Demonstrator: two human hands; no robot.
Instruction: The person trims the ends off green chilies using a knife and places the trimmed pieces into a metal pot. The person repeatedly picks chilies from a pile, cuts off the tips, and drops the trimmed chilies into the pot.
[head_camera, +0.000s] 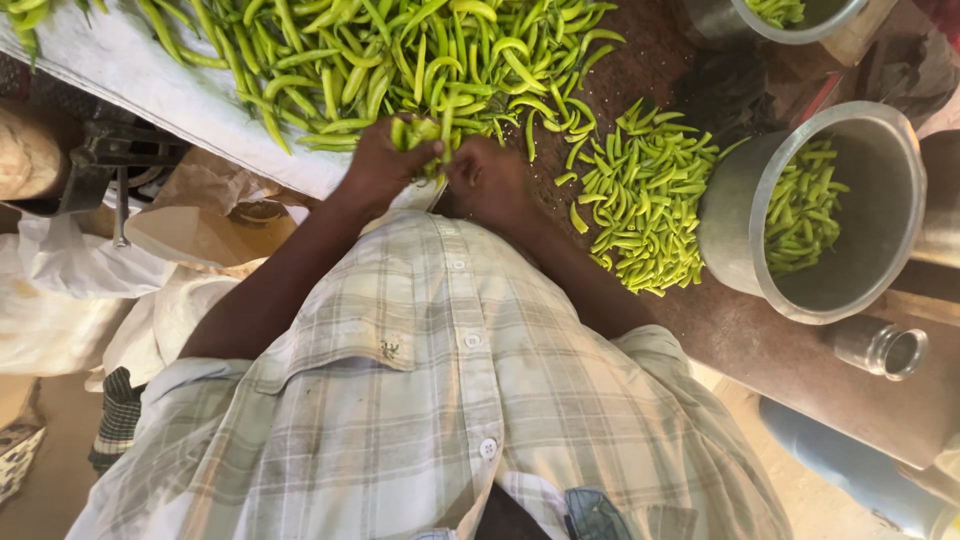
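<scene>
One head camera, looking steeply down

It is sitting on the person's head and facing down the shirt (440, 400) front to the worktop (800, 370), close in; the worktop's far side is lying at the top of the frame, the floor (40, 480) showing at the lower left.

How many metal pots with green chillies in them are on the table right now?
2. One large metal pot stands at the right, beside the heap of trimmed chillies. A second pot sits at the top edge, cut off by the frame; others may lie out of view.
</scene>
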